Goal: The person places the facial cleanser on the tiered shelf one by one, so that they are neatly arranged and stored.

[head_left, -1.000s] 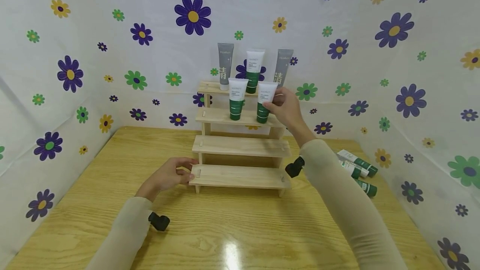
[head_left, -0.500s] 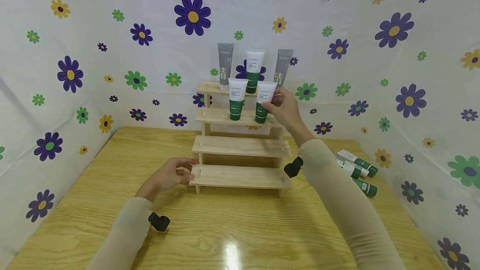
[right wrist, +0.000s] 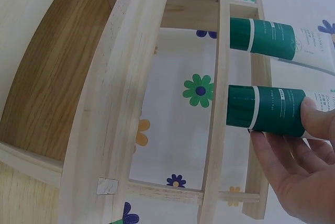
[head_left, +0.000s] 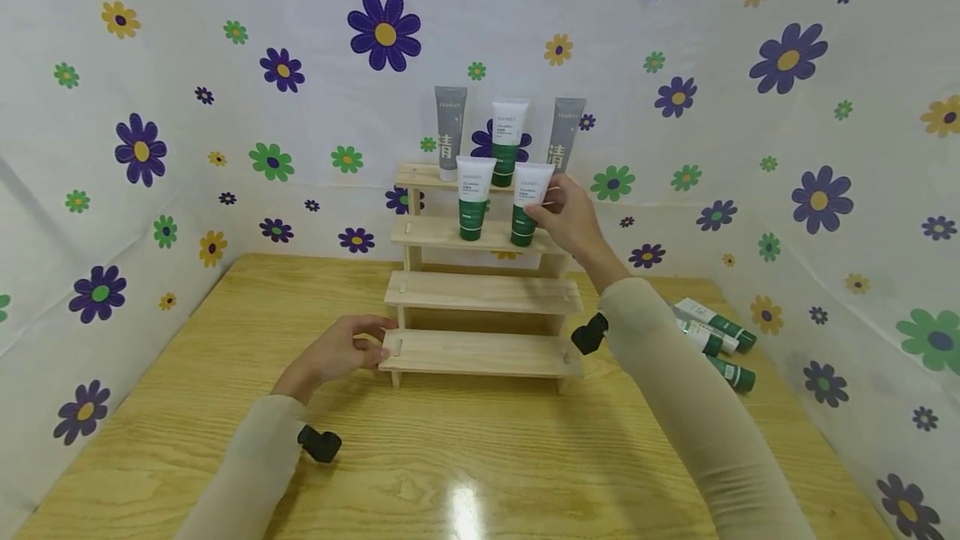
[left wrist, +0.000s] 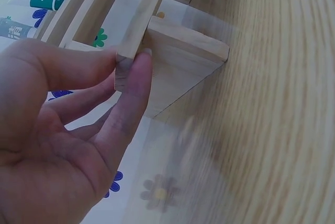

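My right hand [head_left: 572, 215] pinches a white and green squeeze tube [head_left: 529, 205] that stands cap down on the second shelf from the top of a wooden tiered rack [head_left: 480, 293]. In the right wrist view the thumb lies across the front of this tube [right wrist: 280, 110], fingers behind it. A matching tube [head_left: 474, 198] stands to its left on the same shelf. My left hand [head_left: 339, 350] pinches the left end of the lowest shelf; in the left wrist view thumb and forefinger grip the board end [left wrist: 125, 62].
On the top shelf stand a grey tube [head_left: 451, 132], a white and green tube [head_left: 509, 140] and another grey tube [head_left: 567, 133]. Several tubes [head_left: 716, 332] lie in a pile on the wooden table [head_left: 420, 457] at the right. A flowered cloth [head_left: 300, 48] surrounds the table.
The tube in my right hand has shifted very slightly left on its shelf. My left hand has stayed in place on the rack.
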`<state>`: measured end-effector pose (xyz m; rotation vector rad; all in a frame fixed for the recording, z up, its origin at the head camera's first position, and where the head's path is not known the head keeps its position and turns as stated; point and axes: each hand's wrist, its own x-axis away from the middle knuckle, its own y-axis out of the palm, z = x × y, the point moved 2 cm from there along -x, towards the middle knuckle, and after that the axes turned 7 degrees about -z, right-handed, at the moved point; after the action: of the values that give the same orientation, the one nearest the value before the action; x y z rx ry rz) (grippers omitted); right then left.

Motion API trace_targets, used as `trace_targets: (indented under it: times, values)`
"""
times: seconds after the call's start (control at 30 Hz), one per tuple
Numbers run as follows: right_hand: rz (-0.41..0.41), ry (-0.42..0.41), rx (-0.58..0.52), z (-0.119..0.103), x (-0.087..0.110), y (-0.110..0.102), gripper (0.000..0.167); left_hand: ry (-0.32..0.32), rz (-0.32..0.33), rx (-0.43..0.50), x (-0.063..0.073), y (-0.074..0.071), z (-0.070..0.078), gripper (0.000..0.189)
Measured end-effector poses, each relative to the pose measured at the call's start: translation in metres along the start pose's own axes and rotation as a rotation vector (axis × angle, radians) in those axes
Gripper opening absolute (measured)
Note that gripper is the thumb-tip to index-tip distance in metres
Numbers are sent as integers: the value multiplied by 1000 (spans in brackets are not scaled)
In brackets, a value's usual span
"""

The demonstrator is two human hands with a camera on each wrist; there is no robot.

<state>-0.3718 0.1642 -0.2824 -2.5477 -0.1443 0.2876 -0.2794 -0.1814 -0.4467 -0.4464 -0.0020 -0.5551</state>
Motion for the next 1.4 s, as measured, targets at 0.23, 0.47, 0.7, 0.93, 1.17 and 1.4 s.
trace_targets:
  times: [0.23,0.47,0.7,0.93,1.17,1.4]
  values:
    - [-9,-4,-8,0,0,0,43,-30,21,-6,1,0,-1,55]
    - [-12,3,2,1,0,2,44,-19,26,-9,0,2,-2,53]
    - [-17,-9,8,2,1,3,44,-13,30,-3,0,3,-1,53]
    - [-16,-6,-8,1,2,3,41,-33,43,-4,-1,2,-1,53]
    - [-15,-26,-4,0,2,4,42,-18,39,-8,0,3,1,53]
    - [-24,-36,3,2,3,3,42,-10,30,-2,0,3,2,53]
